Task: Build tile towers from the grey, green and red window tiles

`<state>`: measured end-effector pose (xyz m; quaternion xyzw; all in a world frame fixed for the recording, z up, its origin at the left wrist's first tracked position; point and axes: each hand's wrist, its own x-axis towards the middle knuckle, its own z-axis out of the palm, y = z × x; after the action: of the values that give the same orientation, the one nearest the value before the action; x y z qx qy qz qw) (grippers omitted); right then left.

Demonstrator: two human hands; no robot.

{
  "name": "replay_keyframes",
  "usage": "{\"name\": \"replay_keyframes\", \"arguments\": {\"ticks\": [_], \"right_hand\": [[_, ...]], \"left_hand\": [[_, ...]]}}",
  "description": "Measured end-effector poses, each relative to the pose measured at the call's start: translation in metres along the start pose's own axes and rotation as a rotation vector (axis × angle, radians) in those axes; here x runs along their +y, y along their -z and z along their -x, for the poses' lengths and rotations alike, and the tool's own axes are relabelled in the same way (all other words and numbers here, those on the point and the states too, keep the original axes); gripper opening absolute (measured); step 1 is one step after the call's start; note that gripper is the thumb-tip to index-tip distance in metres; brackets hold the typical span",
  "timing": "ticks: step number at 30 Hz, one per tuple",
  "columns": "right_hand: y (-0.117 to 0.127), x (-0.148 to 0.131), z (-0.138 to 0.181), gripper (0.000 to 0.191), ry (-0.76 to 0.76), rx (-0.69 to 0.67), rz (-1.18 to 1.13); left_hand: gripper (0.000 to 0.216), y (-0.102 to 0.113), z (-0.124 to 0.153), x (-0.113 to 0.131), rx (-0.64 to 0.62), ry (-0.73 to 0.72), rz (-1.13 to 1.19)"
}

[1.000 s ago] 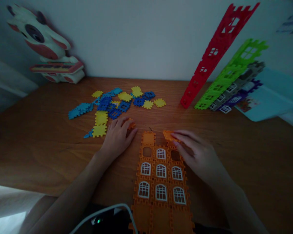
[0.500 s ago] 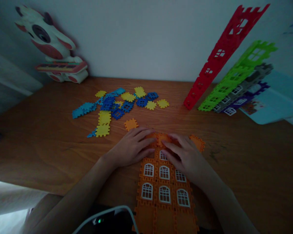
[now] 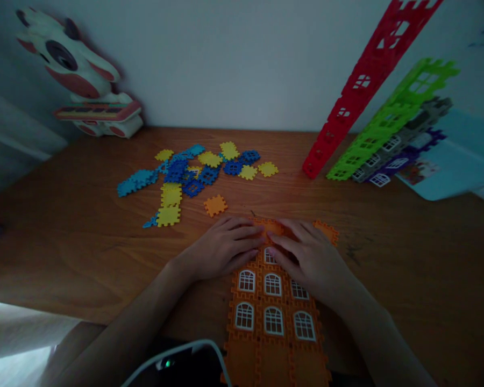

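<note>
A flat orange panel of interlocking building tiles [image 3: 273, 301], several with white arched windows, lies in front of me and reaches past the table's near edge. Across the left side of its far end lies my left hand [image 3: 229, 244], open, its fingers stretched over the tiles. My right hand [image 3: 306, 252] rests on the far right part, fingers apart and slightly bent, the tips on the top middle tile. The hands cover the outer tiles of the far rows. One loose orange tile [image 3: 215, 205] sits beyond my left hand; another orange tile [image 3: 326, 232] lies beside my right hand.
Yellow tiles [image 3: 171, 194] and blue tiles [image 3: 177, 171] lie in a loose pile at the back left. Red [image 3: 342, 113], green [image 3: 371, 142] and grey-purple strips lean at the back right beside a light-blue board [image 3: 447, 177]. A cow-shaped toy keyboard [image 3: 99, 110] stands far left.
My left hand has slid slightly right over the panel's far end, covering more of its left side. My right hand stays nearly in place. The view has shifted slightly.
</note>
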<state>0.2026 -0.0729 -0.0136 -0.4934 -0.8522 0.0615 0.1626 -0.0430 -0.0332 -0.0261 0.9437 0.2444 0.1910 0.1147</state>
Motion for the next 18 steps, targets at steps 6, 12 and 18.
{"name": "replay_keyframes", "arguments": {"ticks": [6, 12, 18], "right_hand": [[-0.001, 0.003, 0.001, 0.028, 0.009, 0.011, -0.034], [0.003, 0.015, 0.007, 0.026, -0.013, 0.074, -0.181], [0.014, 0.062, 0.026, 0.040, -0.151, 0.196, -0.037]], "left_hand": [[0.031, -0.001, -0.001, 0.004, 0.005, 0.041, 0.023], [0.030, 0.006, 0.002, -0.003, 0.138, 0.158, -0.042], [0.043, 0.009, 0.017, -0.026, 0.274, 0.583, -0.342]]}}
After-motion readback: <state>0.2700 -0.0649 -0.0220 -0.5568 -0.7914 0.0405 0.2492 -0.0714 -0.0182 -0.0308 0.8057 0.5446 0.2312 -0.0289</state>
